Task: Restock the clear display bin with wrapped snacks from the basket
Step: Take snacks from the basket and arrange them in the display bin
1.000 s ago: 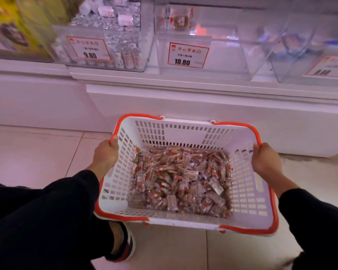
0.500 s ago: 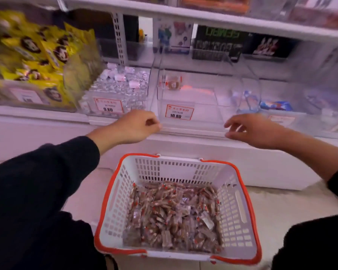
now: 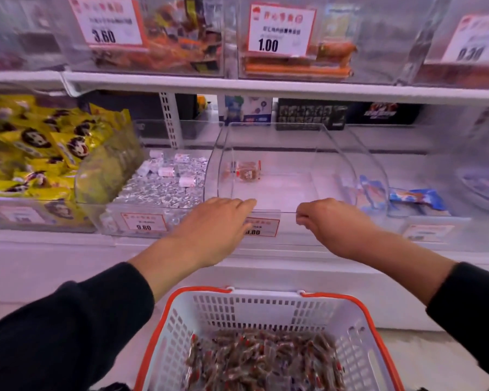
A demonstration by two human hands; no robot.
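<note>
The clear display bin (image 3: 335,165) stands in the middle of the lower shelf, with a single wrapped snack (image 3: 244,172) lying inside at the back left. My left hand (image 3: 218,221) reaches its front rim, fingers nearly straight and the tips lying on the edge. At the same rim, further right, my right hand (image 3: 322,218) has its fingers curled at the edge. Below my arms the white basket with an orange rim (image 3: 266,307) sits on the floor, holding several brown wrapped snacks (image 3: 266,362).
A bin of silver-wrapped sweets (image 3: 164,187) stands left of the clear bin, with yellow snack bags (image 3: 40,148) beyond it. To the right is a bin with blue packets (image 3: 415,198). An upper shelf (image 3: 266,88) of filled bins overhangs the lower one.
Both hands let go of the basket, which now rests on the floor, and rose to the shelf. They now reach the clear bin's front rim, and my view has tilted up.
</note>
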